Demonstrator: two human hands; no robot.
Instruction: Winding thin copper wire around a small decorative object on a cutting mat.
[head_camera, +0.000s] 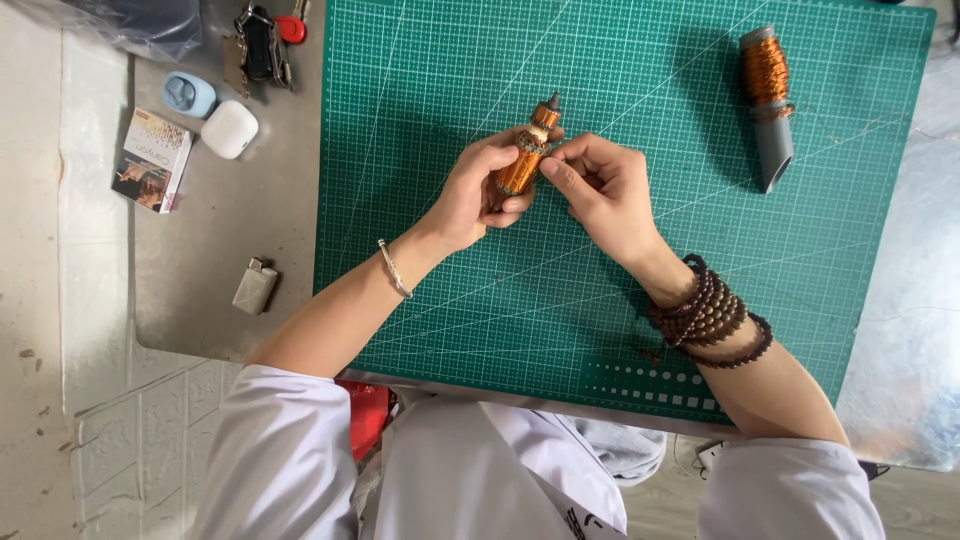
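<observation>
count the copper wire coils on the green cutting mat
2: one copper-wound armature held in the left hand at mat centre, the right hand pinching beside it; one copper wire spool lying top right.

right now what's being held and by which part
The left hand grips a copper-wound armature around its lower body. The right hand pinches at its upper winding, fingertips touching.

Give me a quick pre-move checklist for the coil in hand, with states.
1. Left hand grips copper coil: ok.
2. Right hand fingertips at the coil's upper winding: ok.
3. Wire held between the right fingertips: cannot tell, too fine.
4. Coil held above green cutting mat: ok.
5. Wire spool lies on the mat, apart from both hands: ok.
6. Wire running from spool to coil: cannot tell.
</observation>
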